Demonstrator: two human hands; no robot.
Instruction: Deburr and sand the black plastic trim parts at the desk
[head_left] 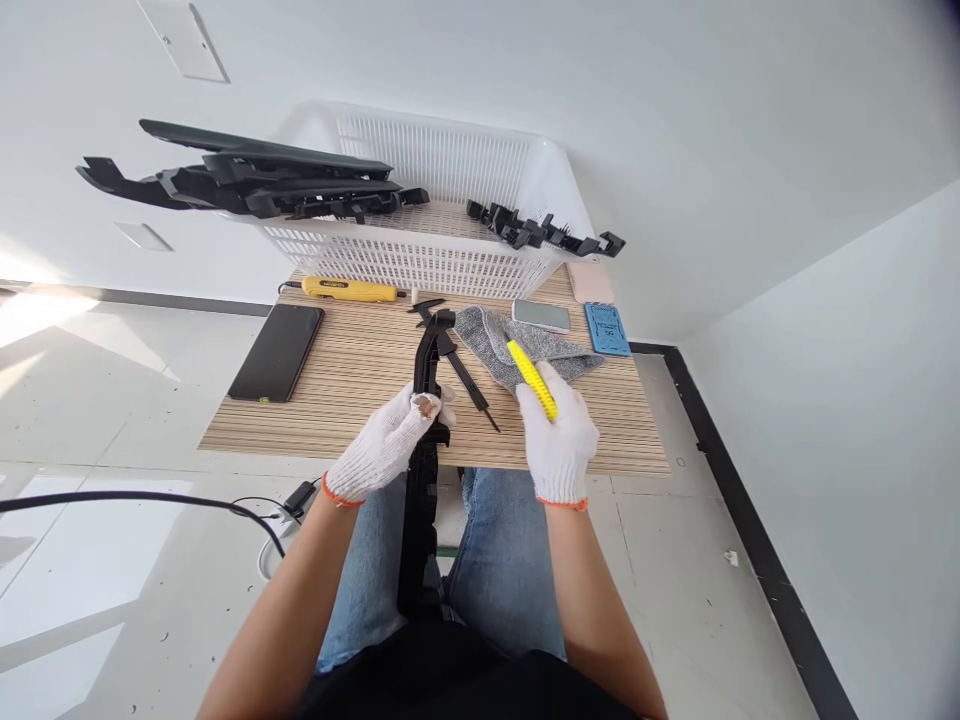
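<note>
My left hand (pixel 386 445), in a white knit glove, grips a long black plastic part (pixel 425 400) that runs from the table down over my lap. My right hand (pixel 559 440), also gloved, holds a yellow-handled tool (pixel 531 378) pointing up and away over the grey cloth (pixel 517 345). A thin black strip (pixel 469 385) lies on the table between the two hands.
A white slatted basket (pixel 435 215) at the table's far edge carries several long black plastic parts (pixel 247 180) and small black clips (pixel 536 230). On the wooden table (pixel 337 390) lie a black phone (pixel 277 352), a yellow tool (pixel 349 290), a second phone (pixel 541 315) and a blue card (pixel 606 330).
</note>
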